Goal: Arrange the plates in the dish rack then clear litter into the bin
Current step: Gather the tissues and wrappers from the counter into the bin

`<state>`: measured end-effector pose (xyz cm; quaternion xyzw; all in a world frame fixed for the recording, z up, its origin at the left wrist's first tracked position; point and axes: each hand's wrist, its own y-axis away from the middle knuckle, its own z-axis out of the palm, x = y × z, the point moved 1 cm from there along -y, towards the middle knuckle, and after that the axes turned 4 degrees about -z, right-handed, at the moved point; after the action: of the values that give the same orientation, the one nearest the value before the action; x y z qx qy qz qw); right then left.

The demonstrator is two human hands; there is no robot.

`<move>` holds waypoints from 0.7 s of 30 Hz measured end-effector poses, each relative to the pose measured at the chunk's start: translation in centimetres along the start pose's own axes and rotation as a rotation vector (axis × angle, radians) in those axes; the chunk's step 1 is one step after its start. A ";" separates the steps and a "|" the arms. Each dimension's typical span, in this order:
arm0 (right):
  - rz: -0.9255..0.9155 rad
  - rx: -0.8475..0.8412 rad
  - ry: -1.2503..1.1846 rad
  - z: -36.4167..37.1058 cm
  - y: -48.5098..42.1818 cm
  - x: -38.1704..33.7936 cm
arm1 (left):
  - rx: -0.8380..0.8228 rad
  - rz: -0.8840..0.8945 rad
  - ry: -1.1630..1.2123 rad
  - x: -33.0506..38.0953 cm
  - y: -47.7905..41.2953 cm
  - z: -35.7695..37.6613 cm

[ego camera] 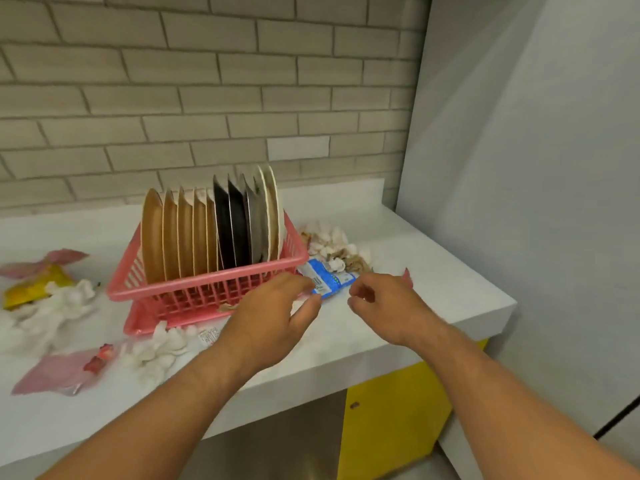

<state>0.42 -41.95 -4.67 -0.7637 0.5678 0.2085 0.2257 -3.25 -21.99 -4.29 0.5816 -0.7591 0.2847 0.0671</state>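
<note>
The blue wrapper [334, 280] lies flat on the counter [450, 292], just beside the right corner of the pink dish rack [207, 289], with the plates [207, 230] already upright inside. The left hand [273, 313] reaches its near edge, thumb and fingers spread, gripping nothing; the right hand [384, 306] hovers close, fingers loosely curled, empty. Best to pinch the wrapper's free edge and lift it clear of the rack. Crumpled tissues [329, 240] crowd behind it; a yellow packet [34, 285] lies left of the rack; no bin shows

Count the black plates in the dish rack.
2. The left black plate stands on edge beside the tan plates in the pink dish rack; the right black plate stands beside the grey plate. Overlap may hide another.
</note>
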 end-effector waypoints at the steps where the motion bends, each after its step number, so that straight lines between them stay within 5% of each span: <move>1: 0.002 0.016 0.017 -0.3 -0.5 -0.1 | 0.002 0.007 0.002 -0.3 -0.8 -0.2; 15: 0.100 0.151 0.067 -2.6 -7.6 3.5 | -0.092 0.123 0.091 -1.5 -12.6 4.1; 21: 0.079 0.119 0.045 -3.9 -14.2 7.8 | -0.101 0.026 0.037 -1.8 -18.8 7.6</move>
<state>16.38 -46.66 -4.43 -0.7304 0.6137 0.1659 0.2496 16.41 -27.44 -4.70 0.5623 -0.7784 0.2579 0.1068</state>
